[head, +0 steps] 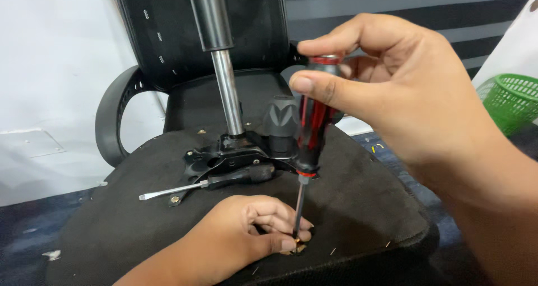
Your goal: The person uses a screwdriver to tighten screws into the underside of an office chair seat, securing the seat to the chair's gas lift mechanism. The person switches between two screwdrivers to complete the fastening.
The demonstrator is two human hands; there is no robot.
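My right hand (403, 90) grips the red and black handle of a screwdriver (311, 134) held upright. Its thin shaft points down to the underside of an overturned office chair seat (364, 202). My left hand (241, 238) rests on the seat with thumb and fingers pinched around the screwdriver tip, where a small brass-coloured screw (297, 247) sits. Just behind, a black metal mechanism plate (230, 157) carries the chrome gas cylinder (224, 78) standing up and a grey knob (281, 118).
A flat metal lever (185, 189) with a black grip lies across the seat near the plate. The chair's black armrest (115, 118) curves at left, the backrest (162, 33) behind. A green plastic basket (511, 101) stands at right. Small metal bits lie on the seat fabric.
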